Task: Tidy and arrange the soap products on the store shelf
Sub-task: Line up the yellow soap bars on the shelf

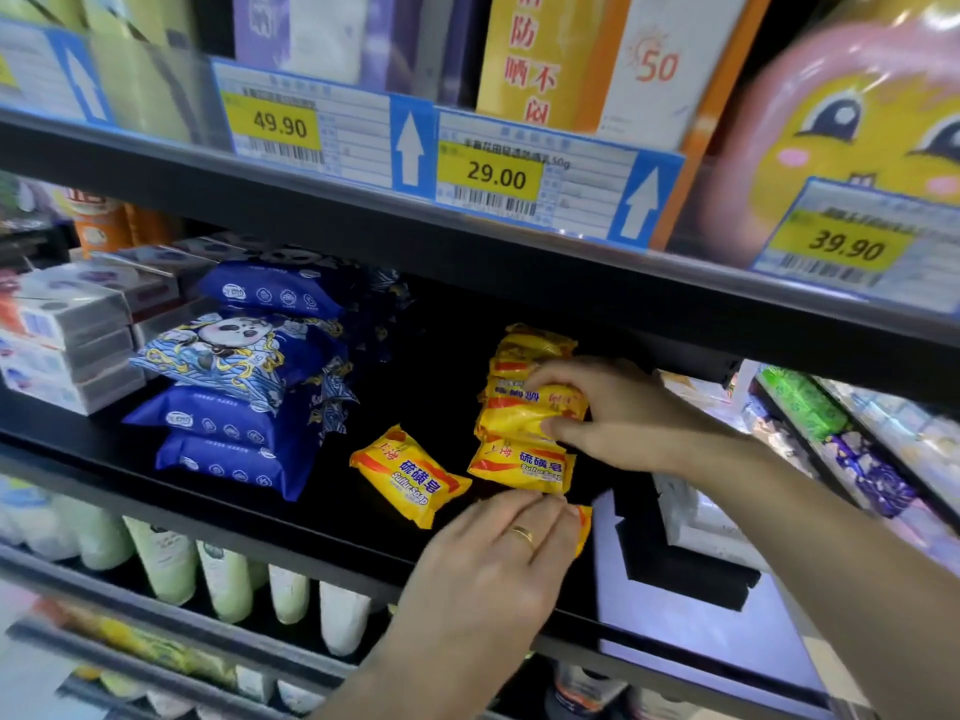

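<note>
Head view: my right hand [613,413] pinches a yellow soap packet [524,407] atop the stack [524,433] on the black shelf [363,517]. My left hand [498,558], fingers straight, covers another packet [583,522] near the shelf's front edge. A loose packet [408,475] lies just left; blue pouches [244,387] farther left.

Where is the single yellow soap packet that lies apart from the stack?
The tilted yellow soap packet lies on the black shelf, between the blue packs and the yellow stack.

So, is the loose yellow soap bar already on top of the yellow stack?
No, the loose yellow soap bar lies alone on the shelf, left of the yellow stack.
</note>
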### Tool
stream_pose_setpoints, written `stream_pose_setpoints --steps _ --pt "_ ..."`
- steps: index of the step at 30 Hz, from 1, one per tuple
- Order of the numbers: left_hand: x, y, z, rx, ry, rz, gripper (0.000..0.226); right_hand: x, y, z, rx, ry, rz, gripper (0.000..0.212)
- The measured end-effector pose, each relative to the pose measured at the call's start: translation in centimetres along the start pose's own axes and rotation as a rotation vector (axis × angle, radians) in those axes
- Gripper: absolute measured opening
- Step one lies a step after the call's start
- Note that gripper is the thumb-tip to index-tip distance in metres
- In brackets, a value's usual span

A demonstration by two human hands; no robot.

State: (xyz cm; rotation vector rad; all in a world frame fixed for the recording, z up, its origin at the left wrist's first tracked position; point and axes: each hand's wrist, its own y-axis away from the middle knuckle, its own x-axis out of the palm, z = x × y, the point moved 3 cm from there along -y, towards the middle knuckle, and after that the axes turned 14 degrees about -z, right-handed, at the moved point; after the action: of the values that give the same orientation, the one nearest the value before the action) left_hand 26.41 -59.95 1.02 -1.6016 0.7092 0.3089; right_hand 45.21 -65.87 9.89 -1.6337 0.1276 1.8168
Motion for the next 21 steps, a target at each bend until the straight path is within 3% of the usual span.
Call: stream_pose_setpoints --steps 3,6,10,21 --pt "1.3 -0.6 0.1 0.076 -0.148 0.040 0.035 1.6 1.1 -0.8 0.010 0.015 0.039 0.041" --pt "2.5 -0.8 1.0 0.009 -0.137 0.125 0.024 2.8 1.5 -1.1 0.021 -0.026 0.045 0.044" --pt "2.6 -1.5 2.2 -0.096 -0.200 0.151 0.046 3.3 1.3 -0.9 -0.001 -0.049 0.041 0.045" --pt "2.5 -1.7 2.9 -0.125 -0.197 0.111 0.048 4.3 1.1 -0.5 -0.061 0.025 0.008 0.046"
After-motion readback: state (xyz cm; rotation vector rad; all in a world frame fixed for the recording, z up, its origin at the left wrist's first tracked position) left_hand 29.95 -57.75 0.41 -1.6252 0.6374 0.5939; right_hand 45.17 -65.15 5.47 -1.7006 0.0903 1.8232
